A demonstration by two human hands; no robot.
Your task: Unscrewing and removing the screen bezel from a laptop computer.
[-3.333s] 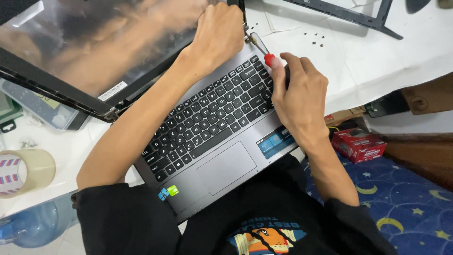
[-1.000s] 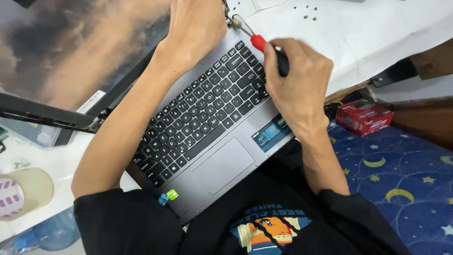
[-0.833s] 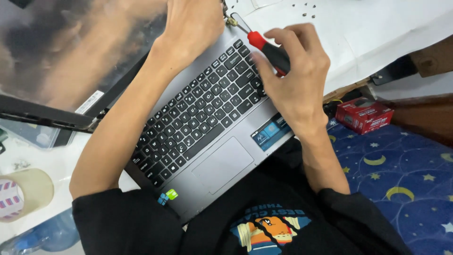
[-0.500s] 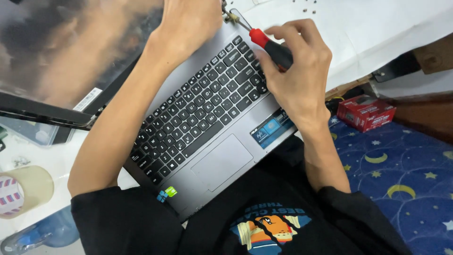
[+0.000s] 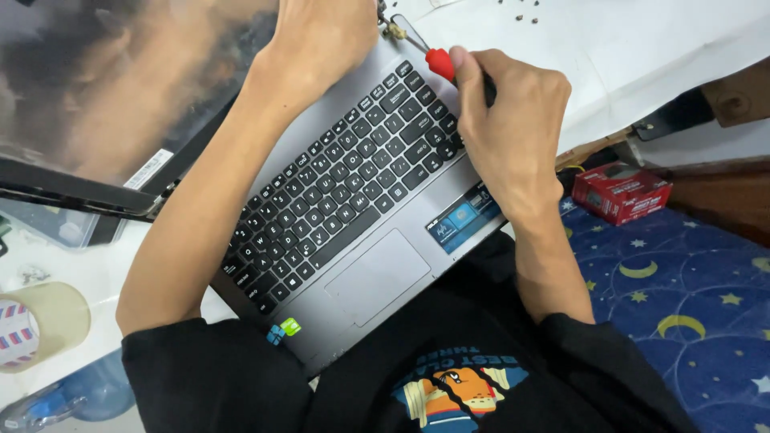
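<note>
- Head view looks down on a grey laptop [image 5: 377,265] lying diagonally on a white table [image 5: 642,56], its near corner over the person's lap.
- The right hand [image 5: 509,132] is closed round a screwdriver [image 5: 437,60] with a red and black handle; only the red front part of the handle and the thin metal shaft show beyond the fingers.
- The screwdriver's shaft points up and to the left, its tip at the brass-coloured hinge [image 5: 393,30] at the far right corner of the keyboard deck.
- The left hand [image 5: 325,36] rests palm down at the far edge of the laptop, just beside the hinge; its fingertips run out of the top of the picture, so whether it grips anything cannot be told.
- The left forearm crosses the keyboard's left side, and the right wrist lies over the deck's right edge, above a blue sticker [image 5: 465,220].
- The laptop's screen panel [image 5: 120,104] lies tilted back to the left, dark and reflective, with a white label near its lower edge.
- A few small screws [image 5: 521,16] lie on the white table, well apart from the hands.
- A roll of clear tape [image 5: 40,325] sits at the left edge, with a blue plastic bottle [image 5: 88,397] just below it.
- A small red box [image 5: 622,191] lies to the right, at the edge of a blue cloth with moons and stars [image 5: 690,305].
</note>
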